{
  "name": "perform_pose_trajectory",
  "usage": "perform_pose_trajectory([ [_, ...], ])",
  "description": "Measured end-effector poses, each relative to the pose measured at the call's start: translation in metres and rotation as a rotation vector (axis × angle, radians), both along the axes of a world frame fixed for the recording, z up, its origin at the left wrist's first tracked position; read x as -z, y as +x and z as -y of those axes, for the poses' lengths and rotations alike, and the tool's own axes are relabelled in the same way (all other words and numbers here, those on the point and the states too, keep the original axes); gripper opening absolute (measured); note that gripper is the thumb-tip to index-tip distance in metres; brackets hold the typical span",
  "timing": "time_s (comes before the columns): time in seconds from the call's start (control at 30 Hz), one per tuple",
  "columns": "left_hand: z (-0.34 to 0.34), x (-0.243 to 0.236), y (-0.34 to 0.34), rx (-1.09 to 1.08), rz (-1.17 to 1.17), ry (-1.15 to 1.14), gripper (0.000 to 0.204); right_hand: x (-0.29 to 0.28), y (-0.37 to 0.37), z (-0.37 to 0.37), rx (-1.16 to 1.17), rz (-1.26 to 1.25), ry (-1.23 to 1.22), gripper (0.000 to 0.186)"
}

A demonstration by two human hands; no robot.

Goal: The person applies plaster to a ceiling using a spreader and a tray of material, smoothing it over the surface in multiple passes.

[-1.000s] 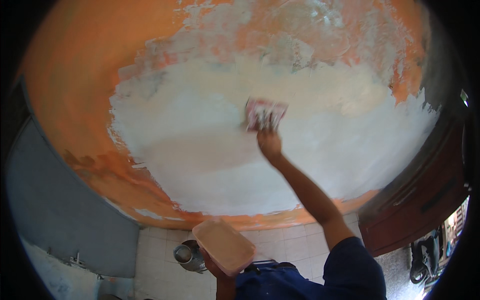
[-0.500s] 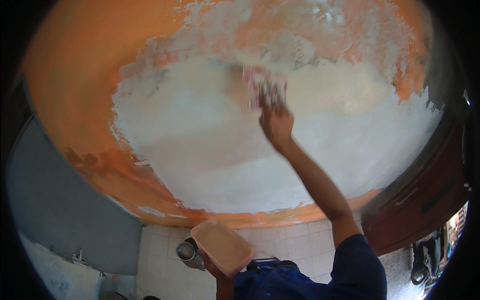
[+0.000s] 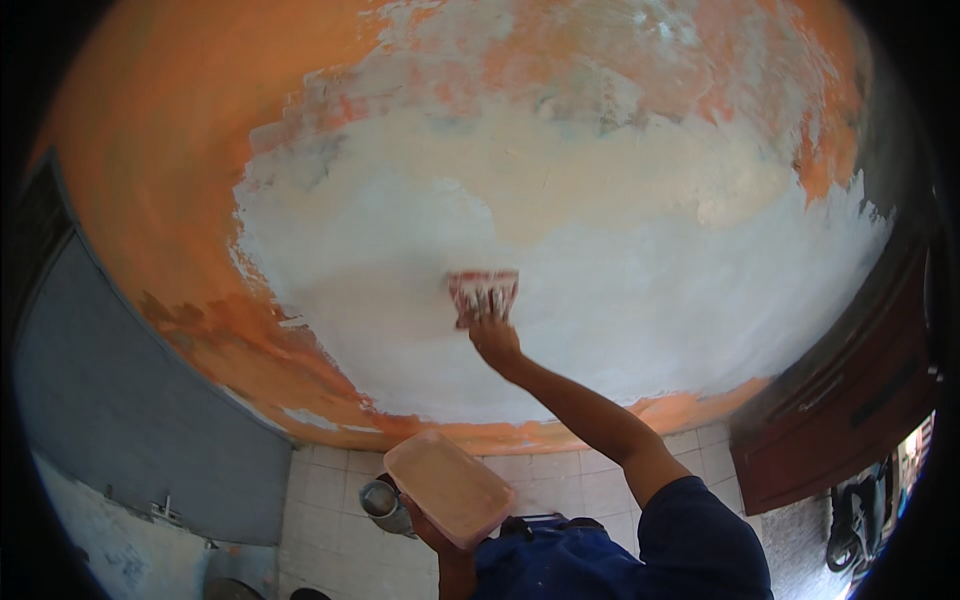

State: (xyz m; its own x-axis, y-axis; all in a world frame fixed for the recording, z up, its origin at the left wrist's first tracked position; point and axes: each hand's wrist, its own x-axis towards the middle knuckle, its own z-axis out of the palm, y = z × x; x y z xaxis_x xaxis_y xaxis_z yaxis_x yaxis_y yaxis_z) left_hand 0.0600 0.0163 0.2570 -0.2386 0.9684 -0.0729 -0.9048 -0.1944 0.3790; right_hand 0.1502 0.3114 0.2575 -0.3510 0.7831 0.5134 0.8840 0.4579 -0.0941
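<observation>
A broad patch of whitish filler (image 3: 620, 300) covers the middle of the orange wall (image 3: 170, 120), with cream-coloured areas in its upper half. My right hand (image 3: 492, 335) grips a flat, red-and-white smeared scraper (image 3: 484, 288) and holds it against the patch near its centre. The fingers are spread over the scraper's face and coated white. Down by my body, my left hand (image 3: 428, 522) supports a shallow rectangular plastic tub (image 3: 450, 490) from its left side. The tub is pale and tilted, and its fingers-side underside is partly hidden.
On the white tiled floor (image 3: 320, 500) stands a metal can (image 3: 384, 505), just left of the tub. A grey door (image 3: 150, 370) is at the left, a dark red wooden door (image 3: 840, 400) at the right. A tap (image 3: 165, 510) sits at the lower left.
My right hand has swept the scraper down and slightly left, from the upper part of the patch to its centre. The tub in my left hand has barely shifted.
</observation>
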Motion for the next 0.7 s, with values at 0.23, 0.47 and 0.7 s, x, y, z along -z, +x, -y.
perform_pose_trajectory([
  [0.23, 0.004, 0.007, -0.009, -0.046, 0.074, 0.029, 0.056, -0.077, 0.043, 0.04, -0.08, -0.255, 0.3, 0.035],
  [0.47, -0.003, -0.004, 0.003, 0.002, 0.009, 0.027, 0.058, -0.276, 0.125, -0.017, 0.217, -0.173, 0.921, 0.037],
  [0.7, -0.001, 0.001, 0.007, 0.093, 0.086, 0.044, 0.058, -0.083, 0.087, -0.044, 0.06, -0.023, 0.563, 0.051],
])
